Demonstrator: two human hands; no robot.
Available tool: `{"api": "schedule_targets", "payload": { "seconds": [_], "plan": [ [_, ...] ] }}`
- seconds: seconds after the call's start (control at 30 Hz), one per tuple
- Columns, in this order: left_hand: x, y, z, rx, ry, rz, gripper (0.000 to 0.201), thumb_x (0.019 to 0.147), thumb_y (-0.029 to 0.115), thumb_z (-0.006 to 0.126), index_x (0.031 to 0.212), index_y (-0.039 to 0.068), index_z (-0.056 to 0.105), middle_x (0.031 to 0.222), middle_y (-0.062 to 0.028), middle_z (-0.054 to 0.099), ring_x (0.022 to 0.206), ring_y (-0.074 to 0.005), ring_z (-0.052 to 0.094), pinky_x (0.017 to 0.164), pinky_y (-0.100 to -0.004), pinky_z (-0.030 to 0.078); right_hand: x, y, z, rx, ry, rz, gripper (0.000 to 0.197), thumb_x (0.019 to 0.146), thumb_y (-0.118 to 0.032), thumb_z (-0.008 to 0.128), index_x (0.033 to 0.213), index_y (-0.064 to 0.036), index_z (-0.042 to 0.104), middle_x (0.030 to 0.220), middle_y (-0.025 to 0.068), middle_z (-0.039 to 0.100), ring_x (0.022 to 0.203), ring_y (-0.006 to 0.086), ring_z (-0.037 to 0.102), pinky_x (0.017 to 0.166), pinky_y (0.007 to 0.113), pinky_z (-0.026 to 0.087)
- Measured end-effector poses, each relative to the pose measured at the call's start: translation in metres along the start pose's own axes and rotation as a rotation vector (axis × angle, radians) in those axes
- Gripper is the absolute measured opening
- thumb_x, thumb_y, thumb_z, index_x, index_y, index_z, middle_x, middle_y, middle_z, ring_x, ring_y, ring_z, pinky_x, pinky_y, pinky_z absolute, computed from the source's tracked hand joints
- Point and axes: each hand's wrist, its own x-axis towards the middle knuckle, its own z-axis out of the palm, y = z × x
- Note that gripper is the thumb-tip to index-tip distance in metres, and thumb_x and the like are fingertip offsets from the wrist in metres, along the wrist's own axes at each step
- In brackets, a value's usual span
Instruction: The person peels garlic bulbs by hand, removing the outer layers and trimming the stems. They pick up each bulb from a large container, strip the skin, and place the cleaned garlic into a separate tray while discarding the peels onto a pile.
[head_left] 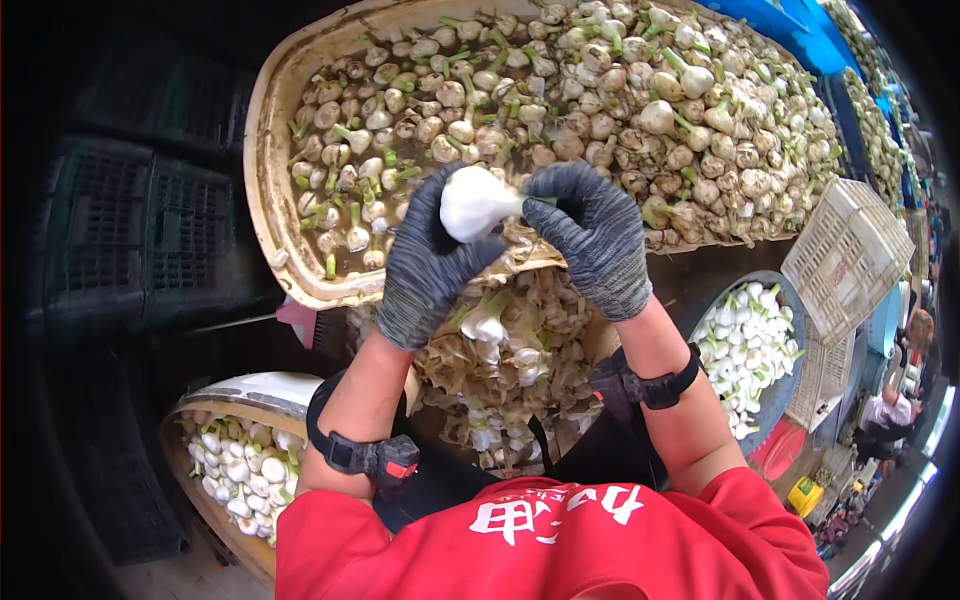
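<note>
Between my gloved hands is a clean white garlic bulb [477,205], held above the near rim of a large tub. My left hand [425,255], in a dark grey knit glove, cups the round bulb. The gloved fingers of my right hand [590,232] pinch its stem end. Behind them, the cream-coloured tub [258,170] is full of dirty garlic bulbs [720,150] with cut green stems. Brownish water shows among the bulbs on its left side. Below my hands lies a heap of peeled garlic skins [500,370].
White garlic fills a dark round basin [792,335] at right and a tub [180,450] at lower left. Pale plastic crates [850,260] lean beside the basin. Dark crates [100,230] stack up at left. People [890,410] sit far off at right.
</note>
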Motion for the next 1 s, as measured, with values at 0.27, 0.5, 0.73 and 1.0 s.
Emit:
{"api": "schedule_targets", "payload": {
  "seconds": [0.27,0.5,0.73,1.0],
  "plan": [
    [-0.006,0.010,-0.032,-0.593,-0.018,-0.549,0.042,0.084,0.027,0.060,0.114,-0.002,0.051,0.096,-0.0131,0.063,0.087,-0.0232,0.063,0.076,-0.0305,0.051,0.006,-0.005,0.014,0.216,-0.140,0.217,0.012,0.086,-0.009,0.060,0.091,0.0015,0.059,0.075,0.0034,0.061,0.070,0.0081,0.058,0.063,0.023,0.050],
    [-0.005,0.015,-0.015,-0.019,-0.183,0.025,0.060,0.085,0.042,0.055,0.130,0.005,0.038,0.111,-0.0156,0.055,0.081,-0.0245,0.062,0.068,-0.0375,0.054,0.003,-0.010,0.014,0.551,-0.048,0.303,0.015,0.087,-0.013,0.059,0.095,-0.0001,0.058,0.081,0.0023,0.058,0.070,0.0080,0.056,0.063,0.021,0.048],
    [0.009,-0.014,-0.019,0.185,0.160,-0.008,0.045,0.084,0.033,0.059,0.115,0.003,0.047,0.103,-0.0117,0.055,0.100,-0.0182,0.052,0.086,-0.0320,0.046,-0.009,-0.016,0.037,0.244,-0.187,0.114,0.012,0.087,-0.011,0.059,0.091,0.0002,0.057,0.076,0.0055,0.059,0.064,0.0129,0.059,0.059,0.024,0.049],
    [0.029,0.003,-0.057,-1.286,0.072,-0.416,0.042,0.086,0.040,0.051,0.095,0.000,0.057,0.100,-0.0223,0.060,0.095,-0.0358,0.059,0.083,-0.0466,0.051,-0.007,0.016,-0.013,-1.056,-0.961,0.133,0.030,0.075,-0.024,0.065,0.096,-0.0026,0.063,0.086,0.0152,0.065,0.081,0.0281,0.065,0.071,0.037,0.051]
  ]
}}
